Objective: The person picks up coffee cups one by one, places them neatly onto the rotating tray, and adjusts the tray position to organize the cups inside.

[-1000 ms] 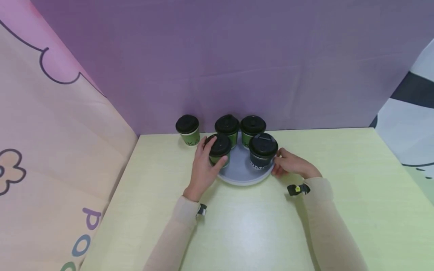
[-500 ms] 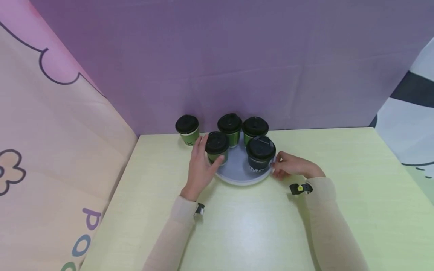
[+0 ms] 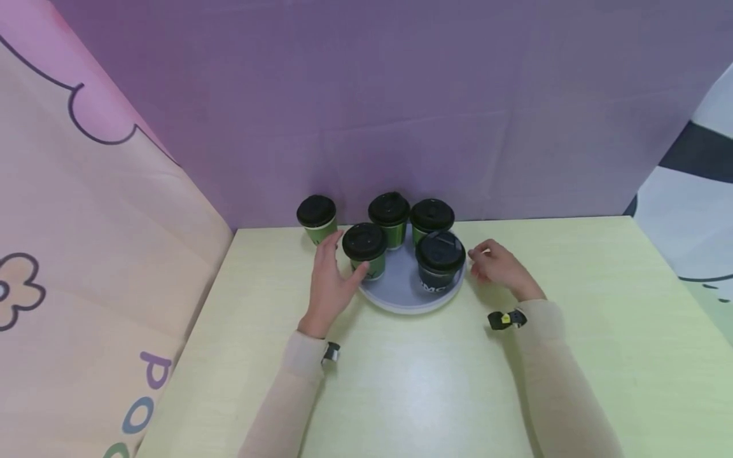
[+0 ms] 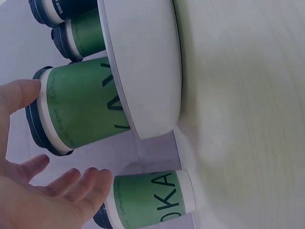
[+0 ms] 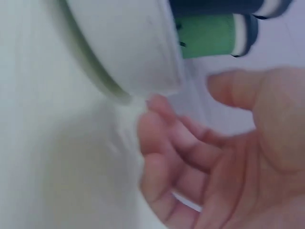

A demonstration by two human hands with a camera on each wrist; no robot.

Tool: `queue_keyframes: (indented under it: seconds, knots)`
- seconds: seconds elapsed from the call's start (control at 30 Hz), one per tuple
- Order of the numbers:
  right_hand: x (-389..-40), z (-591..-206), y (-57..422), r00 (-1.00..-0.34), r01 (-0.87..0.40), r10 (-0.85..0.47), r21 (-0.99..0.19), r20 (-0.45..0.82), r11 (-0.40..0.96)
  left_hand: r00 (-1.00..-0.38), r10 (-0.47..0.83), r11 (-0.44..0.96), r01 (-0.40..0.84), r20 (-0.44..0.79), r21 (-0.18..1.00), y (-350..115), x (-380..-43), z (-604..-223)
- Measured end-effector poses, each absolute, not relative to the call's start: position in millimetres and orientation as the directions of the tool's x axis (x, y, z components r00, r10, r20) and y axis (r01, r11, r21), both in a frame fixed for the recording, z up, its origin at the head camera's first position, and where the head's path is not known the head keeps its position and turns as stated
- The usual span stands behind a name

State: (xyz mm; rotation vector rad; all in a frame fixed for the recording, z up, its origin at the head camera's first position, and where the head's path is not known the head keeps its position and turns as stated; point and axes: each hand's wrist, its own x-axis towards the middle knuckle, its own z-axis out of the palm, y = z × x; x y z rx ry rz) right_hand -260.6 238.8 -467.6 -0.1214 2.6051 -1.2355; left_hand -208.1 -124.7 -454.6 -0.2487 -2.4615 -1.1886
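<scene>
A round white raised stand [image 3: 403, 309] holds several lidded paper coffee cups. On its left side is a green cup [image 3: 364, 244]; my left hand [image 3: 329, 289] is spread around it. In the left wrist view the thumb overlaps the rim below that cup's black lid, while the other fingers are apart from it. A dark cup [image 3: 439, 252] stands at the stand's right front, with two green cups behind. My right hand [image 3: 501, 267] is just off the stand's right edge, fingers loosely bent and holding nothing.
Another green cup [image 3: 317, 219] with a black lid stands on the pale table [image 3: 412, 381], left of the stand and near the purple backdrop [image 3: 366, 114]. A printed cloth [image 3: 103, 254] borders the table's left side.
The stand has turned slightly clockwise: the back cups shifted right, the dark cup toward the front. My left hand has drawn left and its fingers spread from the cup; my right hand has left the edge.
</scene>
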Motion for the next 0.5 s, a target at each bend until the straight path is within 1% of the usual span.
queue_keyframes:
  seconds: [0.1,0.23,0.37,0.5]
  knots:
    - [-264,-476,232,-0.982,0.053,-0.106,-0.766,-0.156,0.640,-0.907,-0.013,0.624,0.321,0.420,0.713,-129,-208,-454]
    - [-266,-484,224,-0.989,0.068,-0.062,-0.776,-0.136,0.627,-0.905,-0.013,0.630,0.323,0.425,0.706,-135,-209,-453]
    - [-266,-487,221,-0.989,0.064,-0.065,-0.785,-0.132,0.616,-0.909,-0.040,0.645,0.294,0.416,0.705,-142,-210,-452]
    - [-266,-485,221,-0.983,0.052,-0.111,-0.808,-0.144,0.587,-0.908,-0.083,0.654,0.260,0.410,0.710,-151,-212,-448]
